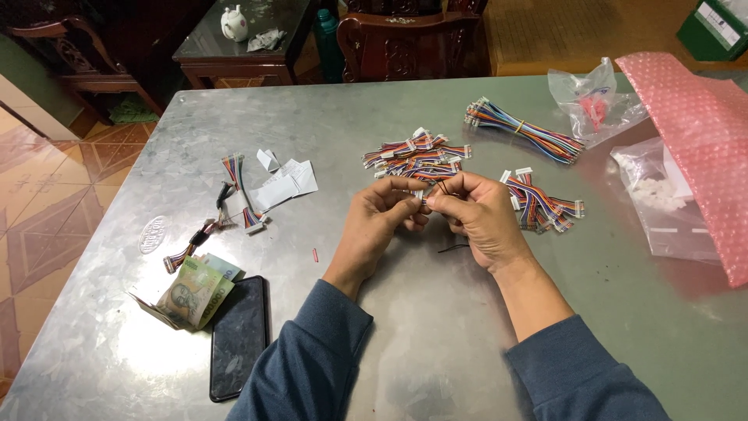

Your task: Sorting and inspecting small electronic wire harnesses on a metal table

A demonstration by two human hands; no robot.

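Small white connector (pixel 423 198) with thin dark wire (pixel 452 248), pinched between the fingertips of both hands, held just above the metal surface (pixel 436 327). Left hand (pixel 375 222) closed on the connector from one side, right hand (pixel 477 217) gripping it from the other, fingertips touching; dark wire trailing down under the right hand onto the surface. Just beyond the hands, a loose pile of rainbow-coloured wire harnesses (pixel 419 156); just outside the right hand, a second smaller pile (pixel 541 204); farther beyond that, a banded bundle of the same cables (pixel 523 130). Well outside the right hand, clear plastic bags (pixel 596 97) and pink bubble wrap (pixel 701 140). Out past the left hand, white paper scraps (pixel 287 181), a few loose harnesses (pixel 234 195), then nearer the sleeve a black phone (pixel 238 337) lying beside folded banknotes (pixel 191 292).
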